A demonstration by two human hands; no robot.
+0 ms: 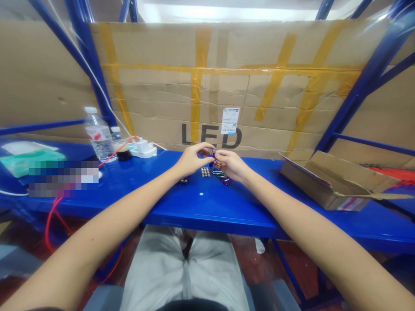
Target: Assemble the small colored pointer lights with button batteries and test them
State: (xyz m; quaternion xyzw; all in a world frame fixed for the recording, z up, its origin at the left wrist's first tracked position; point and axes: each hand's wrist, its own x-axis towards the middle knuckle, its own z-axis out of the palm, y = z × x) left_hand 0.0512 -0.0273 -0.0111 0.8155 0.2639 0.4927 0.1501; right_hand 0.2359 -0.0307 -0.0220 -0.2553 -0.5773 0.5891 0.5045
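My left hand (193, 159) and my right hand (229, 163) meet over the middle of the blue table. Between their fingertips is a small purple cylinder (212, 159) with a paler upper end, held upright. My right thumb and fingers pinch it from the right. The left thumb and curled fingers close on it from the other side. Just below lies a block of small round silvery pieces (205, 172) in rows. Some coloured carabiner-like clips (223, 176) lie beside it, under my right hand. Small dark pieces (184, 179) sit partly hidden below my left wrist.
An open cardboard box (333, 183) stands on the right of the blue table (207, 211). On the left are a water bottle (99, 136), a smaller dark-filled bottle (121, 147), a white power strip (142, 149) and a red cable (52, 220). A cardboard sheet (155, 99) stands behind.
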